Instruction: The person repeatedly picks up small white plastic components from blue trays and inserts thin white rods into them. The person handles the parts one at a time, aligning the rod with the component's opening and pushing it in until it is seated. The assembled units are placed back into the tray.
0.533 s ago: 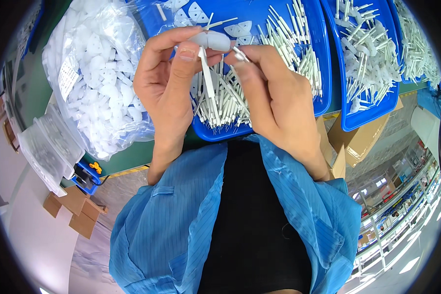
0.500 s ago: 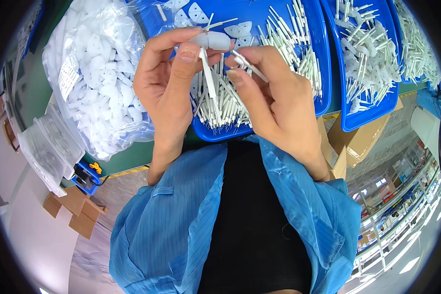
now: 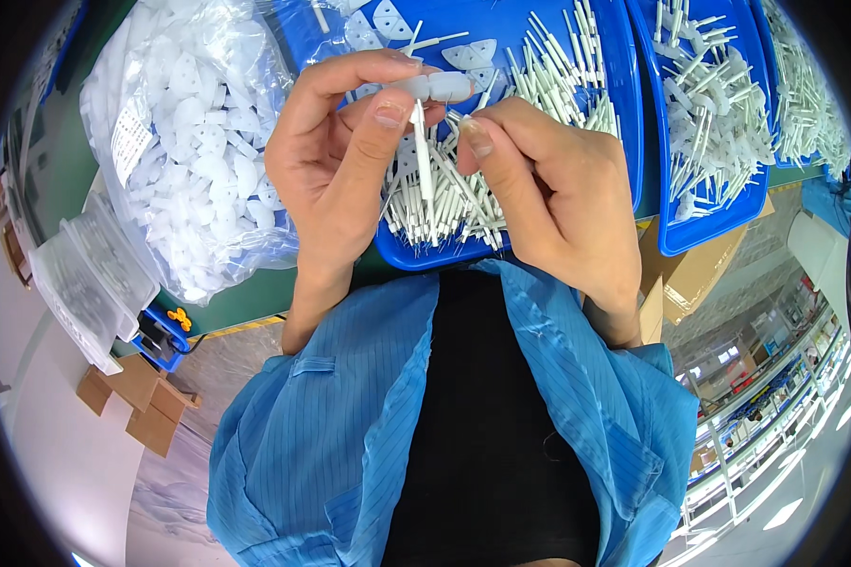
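Thumb and fingers of my left hand (image 3: pixel 336 156) pinch a translucent white plastic piece (image 3: pixel 449 87), from which a thin white rod (image 3: pixel 424 156) hangs down. Close to its right, my right hand (image 3: pixel 563 189) is closed with thumb against forefinger. A small tip (image 3: pixel 454 116) of a slim piece, seemingly another white rod, pokes out from that pinch; the rest is hidden by the fingers. Both hands are above a blue tray (image 3: pixel 416 255) holding many white rods (image 3: pixel 459 203) and a few flat white plastic pieces (image 3: pixel 468 54).
A clear bag (image 3: pixel 203 161) full of white plastic pieces lies at the left. Further blue trays (image 3: pixel 704 231) with joined pieces and rods stand at the right, over a cardboard box (image 3: pixel 700 274). Stacked clear plastic containers (image 3: pixel 95 274) and a small blue box (image 3: pixel 164 338) sit at the lower left.
Both hands have shifted slightly to the right. My right hand has turned, so the rod that showed along its fingers is now mostly hidden. The left hand keeps its pinch.
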Motion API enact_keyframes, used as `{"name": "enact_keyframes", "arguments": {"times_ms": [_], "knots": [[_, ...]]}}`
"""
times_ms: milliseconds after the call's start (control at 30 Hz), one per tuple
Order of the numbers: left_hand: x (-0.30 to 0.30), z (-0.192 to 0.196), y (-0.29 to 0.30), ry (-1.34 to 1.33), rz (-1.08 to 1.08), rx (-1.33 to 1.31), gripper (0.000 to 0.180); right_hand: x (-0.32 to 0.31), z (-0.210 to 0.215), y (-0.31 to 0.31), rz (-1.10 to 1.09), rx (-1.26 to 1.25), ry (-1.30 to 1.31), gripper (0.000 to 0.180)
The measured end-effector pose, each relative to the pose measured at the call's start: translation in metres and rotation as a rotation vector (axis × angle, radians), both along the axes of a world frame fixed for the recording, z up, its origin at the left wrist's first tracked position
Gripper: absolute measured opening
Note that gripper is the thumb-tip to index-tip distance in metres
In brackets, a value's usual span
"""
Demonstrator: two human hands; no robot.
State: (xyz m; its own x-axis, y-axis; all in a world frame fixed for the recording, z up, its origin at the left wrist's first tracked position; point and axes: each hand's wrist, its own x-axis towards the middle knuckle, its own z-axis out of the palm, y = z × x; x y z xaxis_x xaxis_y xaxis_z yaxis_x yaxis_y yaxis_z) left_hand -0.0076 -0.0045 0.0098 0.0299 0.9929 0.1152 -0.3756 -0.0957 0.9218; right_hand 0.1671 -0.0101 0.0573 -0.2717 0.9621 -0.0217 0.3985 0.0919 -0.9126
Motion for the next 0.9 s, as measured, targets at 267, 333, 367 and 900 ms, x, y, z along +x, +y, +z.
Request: {"name": "enact_keyframes", "arguments": {"times_ms": [267,333,367,900], "knots": [[-0.003,-0.006,0.001,0.097,-0.022,0.087,0.021,0.004,-0.001,0.005,0.055,0.017,-0.014,0.015],[-0.003,-0.005,0.002,0.103,-0.027,0.115,0.021,0.009,0.005,0.008,0.092,-0.008,-0.056,0.015],[-0.003,-0.005,0.002,0.105,-0.033,0.128,0.022,0.009,0.004,0.008,0.086,0.021,-0.05,0.014],[-0.002,0.001,0.0,0.346,0.07,0.152,0.017,0.0,0.014,-0.007,-0.037,0.056,-0.187,0.007]]}}
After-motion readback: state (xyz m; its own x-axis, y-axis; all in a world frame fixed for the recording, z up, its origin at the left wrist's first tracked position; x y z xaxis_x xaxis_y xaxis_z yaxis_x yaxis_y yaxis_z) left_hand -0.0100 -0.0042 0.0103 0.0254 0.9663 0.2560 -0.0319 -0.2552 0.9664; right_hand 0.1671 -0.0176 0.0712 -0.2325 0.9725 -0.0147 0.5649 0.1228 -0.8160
